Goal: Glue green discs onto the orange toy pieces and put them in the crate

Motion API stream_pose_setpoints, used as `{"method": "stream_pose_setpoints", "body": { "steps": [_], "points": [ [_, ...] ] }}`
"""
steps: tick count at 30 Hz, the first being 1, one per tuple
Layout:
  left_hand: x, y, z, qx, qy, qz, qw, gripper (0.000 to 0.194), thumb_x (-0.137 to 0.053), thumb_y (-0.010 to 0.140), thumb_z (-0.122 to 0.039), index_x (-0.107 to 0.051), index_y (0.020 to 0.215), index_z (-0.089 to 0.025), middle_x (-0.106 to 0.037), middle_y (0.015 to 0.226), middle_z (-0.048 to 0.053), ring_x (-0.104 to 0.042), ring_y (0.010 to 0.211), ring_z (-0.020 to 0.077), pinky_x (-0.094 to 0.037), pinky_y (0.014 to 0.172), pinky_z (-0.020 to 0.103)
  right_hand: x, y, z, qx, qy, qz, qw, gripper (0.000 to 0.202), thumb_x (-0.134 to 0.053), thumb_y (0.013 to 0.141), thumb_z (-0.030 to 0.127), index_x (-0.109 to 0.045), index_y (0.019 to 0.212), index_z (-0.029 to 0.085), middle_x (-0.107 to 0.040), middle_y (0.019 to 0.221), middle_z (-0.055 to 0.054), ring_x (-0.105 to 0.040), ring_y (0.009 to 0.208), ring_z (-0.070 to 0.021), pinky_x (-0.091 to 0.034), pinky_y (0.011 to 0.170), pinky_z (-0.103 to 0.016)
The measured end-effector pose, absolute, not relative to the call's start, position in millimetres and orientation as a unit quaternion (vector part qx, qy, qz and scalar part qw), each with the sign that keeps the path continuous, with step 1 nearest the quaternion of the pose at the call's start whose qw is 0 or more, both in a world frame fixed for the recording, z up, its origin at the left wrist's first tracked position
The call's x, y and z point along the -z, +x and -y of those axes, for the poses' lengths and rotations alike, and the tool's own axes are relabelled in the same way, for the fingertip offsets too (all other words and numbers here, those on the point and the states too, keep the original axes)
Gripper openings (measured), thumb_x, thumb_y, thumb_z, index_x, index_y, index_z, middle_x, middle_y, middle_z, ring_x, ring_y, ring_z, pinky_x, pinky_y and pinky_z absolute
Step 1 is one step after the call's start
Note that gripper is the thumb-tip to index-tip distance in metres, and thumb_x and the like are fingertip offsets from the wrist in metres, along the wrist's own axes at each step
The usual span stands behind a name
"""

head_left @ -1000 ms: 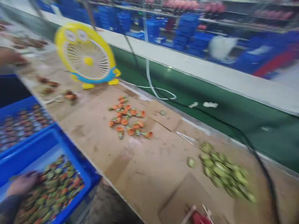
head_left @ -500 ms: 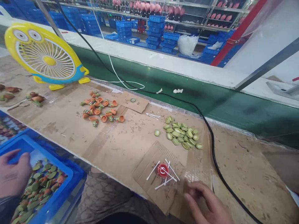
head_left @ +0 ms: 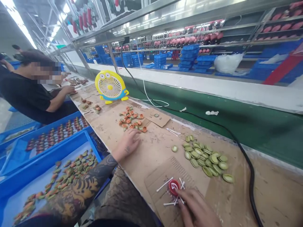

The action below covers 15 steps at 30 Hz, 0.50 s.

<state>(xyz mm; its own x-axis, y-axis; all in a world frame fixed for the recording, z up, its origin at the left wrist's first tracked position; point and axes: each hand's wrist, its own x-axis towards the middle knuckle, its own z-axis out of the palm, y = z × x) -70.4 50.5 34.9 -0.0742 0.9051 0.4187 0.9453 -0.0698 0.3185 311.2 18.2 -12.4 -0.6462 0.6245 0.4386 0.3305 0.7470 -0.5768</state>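
Note:
My left hand point(head_left: 127, 143) is at the near edge of a pile of small orange-and-green pieces point(head_left: 129, 119); its fingers point down and their tips are hidden. My right hand point(head_left: 180, 197) is beside a red cap point(head_left: 174, 186) on a cardboard sheet, thumb and index finger apart at the cotton swabs point(head_left: 164, 184) lying round it. No swab is clearly gripped. Behind the right hand lies a heap of green oval pieces point(head_left: 205, 159), with a single oval point(head_left: 174, 148) to its left.
A yellow fan point(head_left: 110, 87) stands at the back left. A black cable point(head_left: 251, 170) runs along the right. Blue trays point(head_left: 91, 138) of pieces sit beside the table at left. A person point(head_left: 30, 85) works beyond them. Thin white sticks point(head_left: 173, 131) lie near a cardboard piece point(head_left: 163, 119).
The view has swung left and up. My left hand has moved from above the blue tray to the orange pieces. My right hand has come in to the red cap and swabs.

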Motion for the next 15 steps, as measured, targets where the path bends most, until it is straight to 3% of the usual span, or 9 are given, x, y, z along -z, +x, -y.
{"method": "stream_pose_setpoints", "body": {
  "steps": [4, 9, 12, 15],
  "points": [
    [-38, -81, -94, 0.248, -0.688, 0.682, 0.015, 0.035, -0.072, 0.096, -0.029, -0.065, 0.129, -0.019, -0.068, 0.130, 0.010, -0.061, 0.127, 0.0325, -0.048, 0.110, 0.060, 1, 303, -17, -0.243, -0.287, 0.872, 0.312, 0.027, -0.055, 0.104, 0.017, -0.071, 0.123, 0.026, -0.075, 0.104, -0.005, -0.075, 0.095, -0.0182, -0.064, 0.083, -0.025],
    [-43, -82, -111, 0.279, -0.698, 0.658, -0.047, 0.022, -0.070, 0.096, -0.024, -0.071, 0.118, -0.018, -0.072, 0.114, 0.008, -0.062, 0.123, 0.0314, -0.047, 0.109, 0.058, -11, 294, -16, -0.268, -0.335, 0.848, 0.313, 0.022, -0.058, 0.106, 0.024, -0.075, 0.119, 0.026, -0.077, 0.108, -0.006, -0.077, 0.098, -0.0189, -0.064, 0.084, -0.024],
    [-43, -76, -102, 0.344, -0.691, 0.626, -0.112, 0.023, -0.073, 0.090, -0.021, -0.073, 0.114, -0.018, -0.070, 0.114, 0.009, -0.065, 0.109, 0.0275, -0.052, 0.100, 0.048, -19, 286, -13, -0.273, -0.385, 0.826, 0.309, 0.020, -0.060, 0.106, 0.029, -0.077, 0.116, 0.027, -0.079, 0.109, -0.005, -0.077, 0.099, -0.0203, -0.064, 0.086, -0.027],
    [-37, -60, -81, 0.431, -0.649, 0.589, -0.214, 0.024, -0.075, 0.089, -0.030, -0.073, 0.110, -0.018, -0.067, 0.106, 0.008, -0.065, 0.090, 0.0216, -0.056, 0.080, 0.037, -35, 278, -4, -0.275, -0.432, 0.800, 0.312, 0.020, -0.059, 0.107, 0.031, -0.077, 0.112, 0.027, -0.079, 0.106, -0.004, -0.077, 0.098, -0.0205, -0.063, 0.086, -0.028]
  ]
}}
